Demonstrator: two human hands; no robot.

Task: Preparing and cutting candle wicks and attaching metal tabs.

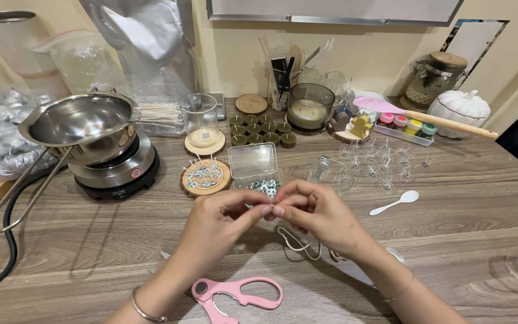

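Note:
My left hand (220,222) and my right hand (319,216) meet fingertip to fingertip above the wooden table (451,198). Together they pinch a small metal wick tab, and a white wick string (298,243) hangs in a loop below my right hand. Just behind my fingers lies a small clear plastic box (253,163) with several metal tabs spilling at its front. Pink scissors (238,295) lie on the table near my left wrist.
A steel pouring pot (82,123) sits on a small electric hotplate (118,171) at left, its cord running off the front. A wooden coaster with metal tabs (205,177), a glass beaker (202,117), dark tealights (262,131), a glass candle jar (310,108), finished wicks (385,159), a white spoon (397,203) and a pink spatula (421,117) stand behind.

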